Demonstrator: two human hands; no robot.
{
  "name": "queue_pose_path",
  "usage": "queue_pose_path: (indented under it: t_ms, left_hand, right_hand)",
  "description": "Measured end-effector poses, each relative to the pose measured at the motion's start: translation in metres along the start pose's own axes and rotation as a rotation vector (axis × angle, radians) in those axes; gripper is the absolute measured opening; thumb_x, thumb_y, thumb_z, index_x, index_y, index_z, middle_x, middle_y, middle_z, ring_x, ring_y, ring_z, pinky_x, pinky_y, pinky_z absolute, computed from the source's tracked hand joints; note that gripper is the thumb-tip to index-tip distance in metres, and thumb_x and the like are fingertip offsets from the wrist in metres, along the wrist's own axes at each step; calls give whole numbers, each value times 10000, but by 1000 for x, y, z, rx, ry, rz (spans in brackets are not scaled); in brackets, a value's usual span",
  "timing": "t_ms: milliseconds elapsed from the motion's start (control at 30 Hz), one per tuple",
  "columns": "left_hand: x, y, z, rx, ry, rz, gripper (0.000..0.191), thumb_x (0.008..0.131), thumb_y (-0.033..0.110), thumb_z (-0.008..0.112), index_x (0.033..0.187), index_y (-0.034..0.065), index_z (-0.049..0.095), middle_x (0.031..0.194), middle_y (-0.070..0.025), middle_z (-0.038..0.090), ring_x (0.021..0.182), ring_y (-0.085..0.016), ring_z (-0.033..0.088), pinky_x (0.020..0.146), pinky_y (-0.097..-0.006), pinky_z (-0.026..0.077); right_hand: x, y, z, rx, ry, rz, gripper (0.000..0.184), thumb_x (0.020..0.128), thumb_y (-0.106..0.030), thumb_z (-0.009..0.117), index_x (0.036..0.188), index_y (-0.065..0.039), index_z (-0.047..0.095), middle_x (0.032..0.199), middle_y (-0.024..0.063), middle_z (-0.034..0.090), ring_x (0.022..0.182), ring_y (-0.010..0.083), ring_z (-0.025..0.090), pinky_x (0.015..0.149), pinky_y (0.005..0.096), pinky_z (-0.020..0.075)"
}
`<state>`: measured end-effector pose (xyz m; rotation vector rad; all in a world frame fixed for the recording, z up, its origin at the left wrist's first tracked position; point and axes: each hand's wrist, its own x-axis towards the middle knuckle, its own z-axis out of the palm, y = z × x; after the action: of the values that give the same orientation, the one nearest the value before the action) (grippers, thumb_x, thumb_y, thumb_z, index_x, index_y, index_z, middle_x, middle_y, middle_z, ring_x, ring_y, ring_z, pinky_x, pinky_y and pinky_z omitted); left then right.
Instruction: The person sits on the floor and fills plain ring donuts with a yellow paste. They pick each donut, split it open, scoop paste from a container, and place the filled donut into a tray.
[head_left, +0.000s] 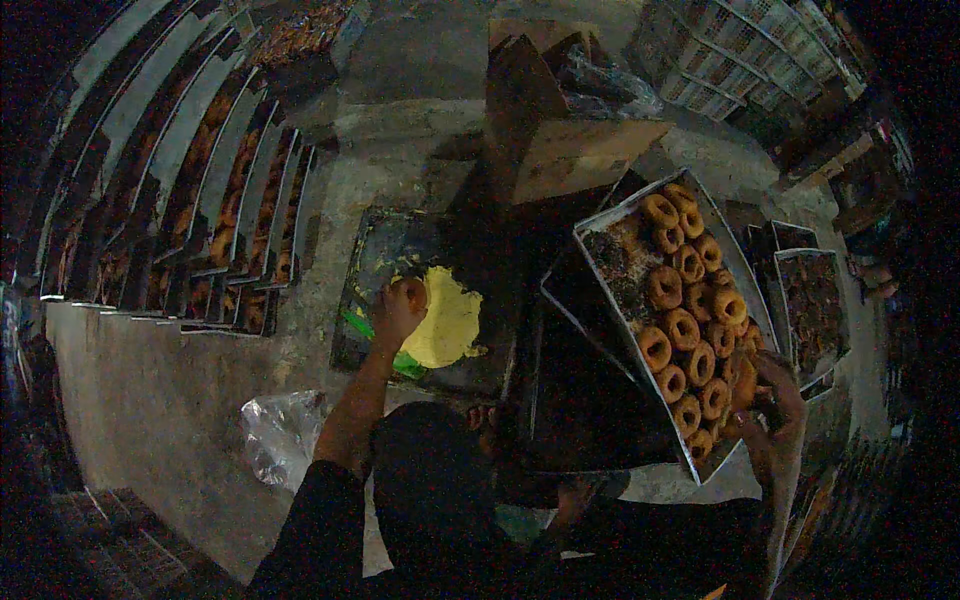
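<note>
My left hand (397, 322) holds a brown ring doughnut (412, 293) at the left side of a spread yellow mass (448, 319), which may be a topping. That mass lies in a dark shallow tray (495, 382), with a green strip (409, 365) showing at its lower edge. To the right, a tilted metal tray (611, 274) carries many ring doughnuts (682, 330), heaped toward its right side. My right hand (776, 401) is at this tray's right edge, its fingers around a doughnut (744, 381) seen nearly edge-on.
At left, several metal trays (217, 225) with browned pieces overlap in a row. A cardboard box (577, 154) with clear plastic stands at the back. Another filled tray (814, 307) is at far right. A crumpled clear bag (281, 435) lies on the floor (165, 397); crates (739, 60) stand behind.
</note>
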<state>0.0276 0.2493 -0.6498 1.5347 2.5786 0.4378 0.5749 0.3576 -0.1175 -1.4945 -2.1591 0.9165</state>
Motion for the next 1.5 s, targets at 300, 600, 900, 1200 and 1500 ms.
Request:
queue_pose_path:
  t_ms: [300, 600, 900, 1200, 1500]
  left_hand:
    - [-32, 54, -83, -115, -2, 49, 224, 861, 375, 729, 913, 158, 728, 873, -70, 676, 849, -322, 672, 825, -473, 558]
    - [16, 183, -340, -1390, -467, -70, 661, 1056, 611, 444, 1445, 81, 515, 1314, -31, 632, 1150, -167, 637, 977, -384, 515]
    - [-67, 412, -380, -1551, -435, 162, 644, 1112, 533, 312, 1533, 60, 426, 1460, -113, 565, 1393, -226, 503, 1226, -373, 318]
    - [-108, 471, -412, -1671, -262, 293, 653, 1087, 558, 405, 1508, 61, 458, 1395, -102, 583, 1273, -231, 579, 1074, -359, 486]
    - [-111, 457, -382, -2030, -271, 138, 638, 1077, 566, 377, 1473, 74, 467, 1381, -120, 574, 1231, -277, 602, 1012, -429, 526]
  right_hand:
    - [-5, -11, 1, 15, -79, 4, 628, 783, -123, 779, 1381, -28, 611, 1457, 128, 551, 1283, 237, 581, 1005, 371, 532]
    - [-10, -32, -11, 463, -55, -78, 649, 855, -110, 810, 1444, -33, 546, 1457, 119, 553, 1340, 223, 535, 1109, 385, 447]
    - [-18, -88, 2, 280, 322, -684, 630, 815, -58, 807, 1414, -104, 619, 1328, 155, 553, 1159, 247, 600, 921, 347, 565]
    - [-33, -77, -1, 427, 416, -544, 529, 859, -103, 801, 1357, -46, 629, 1204, 150, 614, 1101, 251, 642, 973, 330, 515]
    - [-38, -63, 11, 775, 111, -622, 519, 894, -169, 789, 1367, -46, 614, 1271, 159, 560, 1157, 277, 599, 994, 370, 505]
